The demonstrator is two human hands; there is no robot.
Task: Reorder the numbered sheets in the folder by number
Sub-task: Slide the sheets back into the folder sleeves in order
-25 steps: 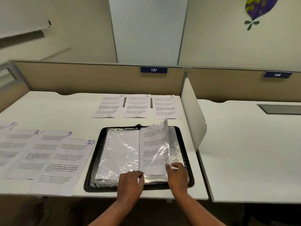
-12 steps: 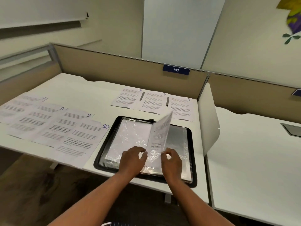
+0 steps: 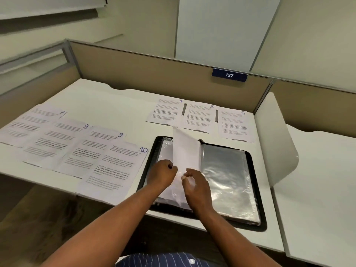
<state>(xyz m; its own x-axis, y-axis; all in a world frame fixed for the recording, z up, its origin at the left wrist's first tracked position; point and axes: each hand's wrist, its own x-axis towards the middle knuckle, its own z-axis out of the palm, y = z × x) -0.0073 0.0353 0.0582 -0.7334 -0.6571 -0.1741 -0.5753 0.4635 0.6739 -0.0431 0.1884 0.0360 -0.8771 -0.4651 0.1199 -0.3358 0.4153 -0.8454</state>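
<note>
A black folder [image 3: 252, 182] with clear plastic sleeves lies open on the white desk [image 3: 119, 101]. One sleeve holding a white sheet [image 3: 185, 149] stands up from the middle, its blank back toward me. My left hand [image 3: 162, 173] pinches the sleeve's lower left edge. My right hand [image 3: 195, 185] pinches the lower part from the right, fingers curled. Sheets numbered 4 [image 3: 166, 111], 5 [image 3: 199, 117] and 6 [image 3: 234, 124] lie behind the folder. Sheets 7 [image 3: 30, 124], 8 [image 3: 55, 141], 9 [image 3: 90, 149] and 10 [image 3: 113, 168] overlap in a row at the left.
A tan partition [image 3: 154, 74] with a blue tag "137" [image 3: 229, 75] closes the desk's back. A white curved divider [image 3: 275, 139] stands at the right edge, with another desk [image 3: 317, 180] beyond it. Sheet 10 overhangs the desk's front edge.
The raised sleeve has swung from the right side over toward the left, now showing its blank back. My hands stay at its lower edge. The view has turned left and down.
</note>
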